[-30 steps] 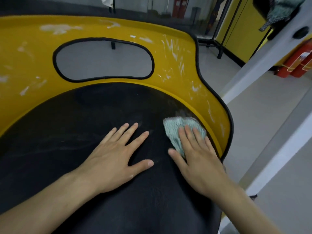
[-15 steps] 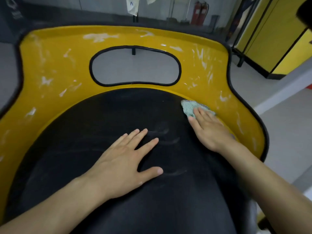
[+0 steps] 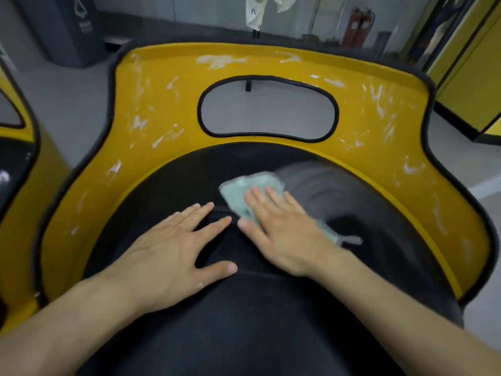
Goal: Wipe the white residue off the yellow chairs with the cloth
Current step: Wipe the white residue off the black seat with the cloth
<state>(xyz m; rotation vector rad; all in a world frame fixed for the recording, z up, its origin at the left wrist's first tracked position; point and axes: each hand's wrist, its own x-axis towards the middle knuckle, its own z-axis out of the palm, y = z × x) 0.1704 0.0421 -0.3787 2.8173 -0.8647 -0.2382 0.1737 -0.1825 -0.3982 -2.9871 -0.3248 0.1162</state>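
A yellow chair (image 3: 162, 85) with a black seat cushion (image 3: 244, 321) fills the view. White residue streaks (image 3: 217, 61) mark its yellow backrest and both side walls. My right hand (image 3: 282, 226) lies flat on a pale green cloth (image 3: 244, 189), pressing it onto the middle of the black seat; a corner of the cloth sticks out behind the wrist. A grey smear sits on the seat to the right of the cloth. My left hand (image 3: 176, 245) rests flat on the seat beside it, fingers spread, holding nothing.
A second yellow chair (image 3: 16, 147) stands at the left edge. A dark bin (image 3: 67, 31) stands on the grey floor behind. Red fire extinguishers (image 3: 357, 25) stand at the back, and yellow panels (image 3: 471, 85) on the right. The backrest has an oval opening (image 3: 268, 112).
My right hand has slid the cloth from the seat's right edge by the yellow wall to the middle of the seat. The left hand stays flat. The view has shifted left.
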